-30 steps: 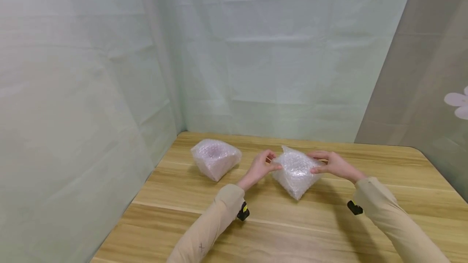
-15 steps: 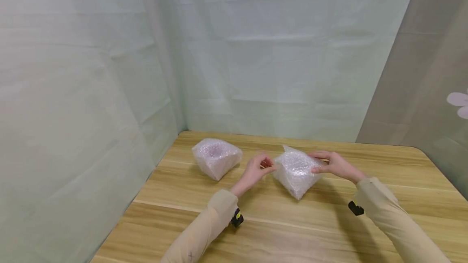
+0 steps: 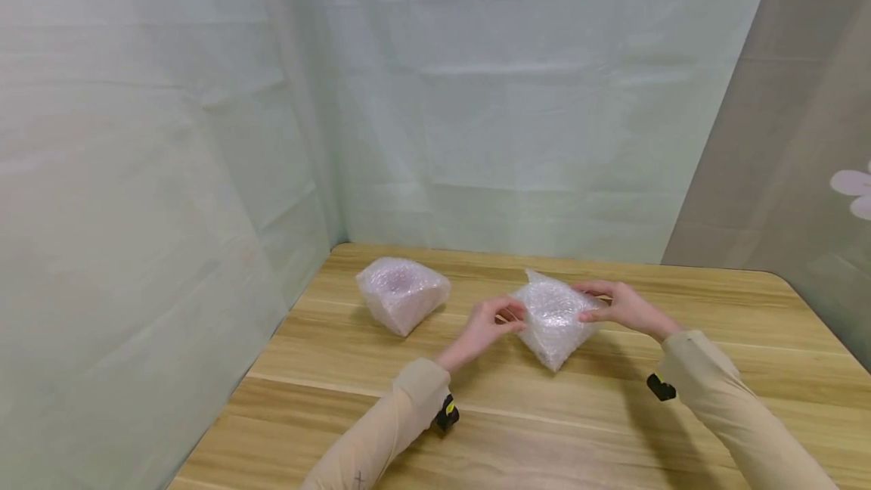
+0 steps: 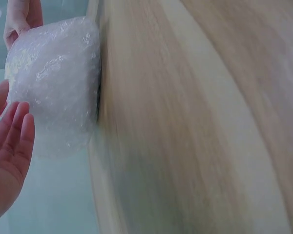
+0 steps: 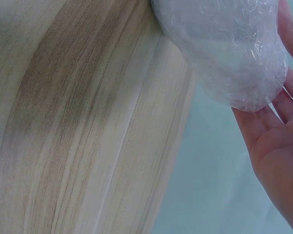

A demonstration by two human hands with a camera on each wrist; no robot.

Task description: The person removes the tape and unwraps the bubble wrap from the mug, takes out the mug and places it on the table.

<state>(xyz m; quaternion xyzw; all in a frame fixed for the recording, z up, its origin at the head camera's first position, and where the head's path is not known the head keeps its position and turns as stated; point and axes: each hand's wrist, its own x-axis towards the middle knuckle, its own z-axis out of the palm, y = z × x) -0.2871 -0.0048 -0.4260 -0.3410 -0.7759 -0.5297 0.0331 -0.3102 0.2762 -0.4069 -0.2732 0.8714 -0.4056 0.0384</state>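
Note:
A clear bubble-wrapped bundle (image 3: 553,316) rests on the wooden table, with pointed corners at its top left and front; what the wrap holds is hidden. My right hand (image 3: 624,310) grips the bundle's right end, thumb in front and fingers behind. In the right wrist view, the fingers (image 5: 271,119) lie around the rounded end of the wrap. At the opposite side, my left hand (image 3: 488,326) has its fingers loosely bent and parted from the thumb, fingertips right at the wrap's left edge. The left wrist view shows the left fingers (image 4: 17,129) spread beside the bundle.
A second bubble-wrapped bundle (image 3: 401,295), slightly pinkish, stands at the back left of the wooden table (image 3: 531,437). Pale cloth curtains (image 3: 503,112) hang behind the table and along its left side.
My left hand drew back a little to the left from the bundle, then returned to its left edge. The right hand and both bundles have stayed in place.

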